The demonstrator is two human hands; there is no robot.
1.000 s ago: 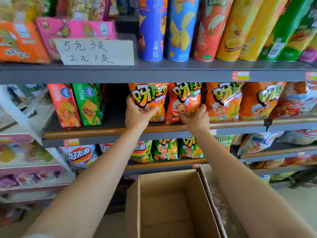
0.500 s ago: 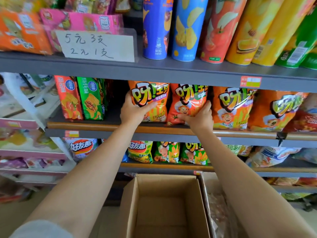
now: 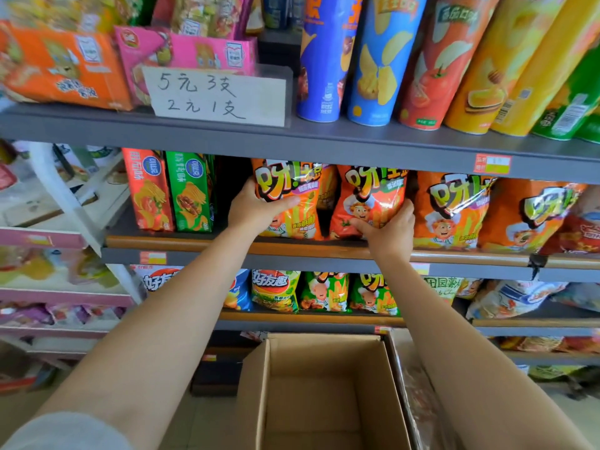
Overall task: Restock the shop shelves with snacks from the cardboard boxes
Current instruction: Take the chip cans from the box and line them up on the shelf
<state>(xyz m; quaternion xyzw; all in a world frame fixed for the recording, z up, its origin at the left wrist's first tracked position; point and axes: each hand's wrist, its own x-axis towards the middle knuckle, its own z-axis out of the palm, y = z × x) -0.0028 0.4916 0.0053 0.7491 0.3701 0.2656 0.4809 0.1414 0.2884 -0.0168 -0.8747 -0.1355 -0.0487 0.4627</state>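
Two orange snack bags stand upright on the middle shelf (image 3: 311, 250). My left hand (image 3: 256, 207) grips the left orange bag (image 3: 292, 193) by its left edge, thumb across the front. The right orange-red bag (image 3: 370, 196) is held at its lower right corner by my right hand (image 3: 388, 227). Below my arms an open cardboard box (image 3: 328, 394) shows a bare inside. A second box (image 3: 418, 401) to its right, lined with clear plastic, is mostly hidden by my right arm.
More orange bags (image 3: 451, 209) fill the shelf to the right; red and green snack boxes (image 3: 172, 193) stand to the left. Tall chip cans (image 3: 376, 56) and a handwritten price card (image 3: 217, 95) sit on the upper shelf. Green bags (image 3: 324, 292) line the lower shelf.
Both hands have slid higher and further around the two bags, pushing them upright on the shelf. The camera has moved closer and tilted slightly.
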